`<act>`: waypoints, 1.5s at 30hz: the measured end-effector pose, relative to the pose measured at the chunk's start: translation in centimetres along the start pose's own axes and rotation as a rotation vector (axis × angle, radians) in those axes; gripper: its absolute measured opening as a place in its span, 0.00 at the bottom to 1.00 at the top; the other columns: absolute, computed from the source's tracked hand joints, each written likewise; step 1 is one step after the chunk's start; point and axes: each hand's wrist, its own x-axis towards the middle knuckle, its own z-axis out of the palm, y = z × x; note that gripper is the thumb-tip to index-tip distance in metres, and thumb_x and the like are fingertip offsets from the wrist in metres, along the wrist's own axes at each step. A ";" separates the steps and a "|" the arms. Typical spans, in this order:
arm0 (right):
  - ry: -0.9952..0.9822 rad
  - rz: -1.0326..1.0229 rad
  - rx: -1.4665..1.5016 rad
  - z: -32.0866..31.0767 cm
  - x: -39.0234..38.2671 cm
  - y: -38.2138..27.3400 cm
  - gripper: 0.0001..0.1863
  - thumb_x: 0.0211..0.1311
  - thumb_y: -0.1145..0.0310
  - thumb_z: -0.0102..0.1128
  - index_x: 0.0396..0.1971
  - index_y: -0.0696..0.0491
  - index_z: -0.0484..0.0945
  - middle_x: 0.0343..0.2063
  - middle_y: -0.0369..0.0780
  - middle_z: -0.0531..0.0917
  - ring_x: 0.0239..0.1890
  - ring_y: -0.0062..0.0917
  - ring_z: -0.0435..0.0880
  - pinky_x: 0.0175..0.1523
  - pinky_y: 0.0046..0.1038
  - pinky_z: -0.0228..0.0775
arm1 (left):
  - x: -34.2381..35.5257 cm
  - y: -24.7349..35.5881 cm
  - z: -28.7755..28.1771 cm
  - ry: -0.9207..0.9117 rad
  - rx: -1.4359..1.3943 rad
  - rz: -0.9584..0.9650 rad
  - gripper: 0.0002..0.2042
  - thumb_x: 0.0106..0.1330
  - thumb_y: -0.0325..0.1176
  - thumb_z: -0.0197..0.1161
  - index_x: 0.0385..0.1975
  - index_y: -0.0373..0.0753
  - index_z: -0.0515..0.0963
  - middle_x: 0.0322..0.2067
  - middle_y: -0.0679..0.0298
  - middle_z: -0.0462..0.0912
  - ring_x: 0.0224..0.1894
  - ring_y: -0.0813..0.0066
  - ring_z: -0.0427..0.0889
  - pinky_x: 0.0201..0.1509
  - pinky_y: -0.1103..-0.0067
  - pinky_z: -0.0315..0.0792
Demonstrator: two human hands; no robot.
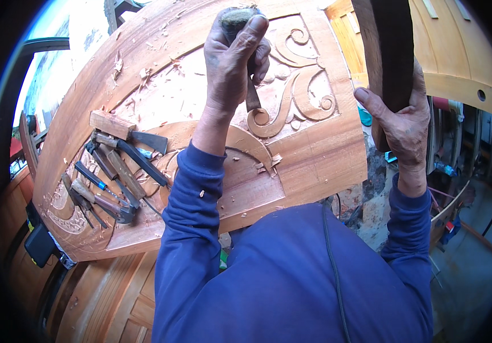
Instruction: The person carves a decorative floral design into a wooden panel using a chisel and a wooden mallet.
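Note:
My left hand (231, 71) is closed round the handle of a carving chisel (252, 96). Its blade points down at a carved scroll (262, 117) on a wooden panel (320, 163). The worn handle end shows above my thumb. On the right, my right hand (399, 117) grips a thick, dark wooden bar (383, 51), raised upright beside the panel's right edge. The bar's upper end runs out of view, so I cannot tell its full shape. Curling scrolls in low relief stand out from the panel's cut-back ground.
Left of my left forearm, several chisels and gouges (111, 171) lie in a heap on the panel, with a wooden block (111, 123) beside them. Wood shavings (143, 74) are scattered about. A pale wooden piece with round holes (457, 57) stands at the far right. A dark cord (328, 240) hangs down my front.

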 end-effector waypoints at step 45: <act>-0.930 -0.803 -0.567 12.1 17.0 -5.4 0.44 0.55 0.88 0.61 0.72 0.40 0.70 0.46 0.47 0.80 0.52 0.45 0.82 0.59 0.40 0.78 | -2.7 1.1 -0.3 0.418 -0.047 0.071 0.08 0.71 0.34 0.71 0.36 0.43 0.76 0.15 0.73 0.68 0.11 0.86 0.62 0.13 0.84 0.55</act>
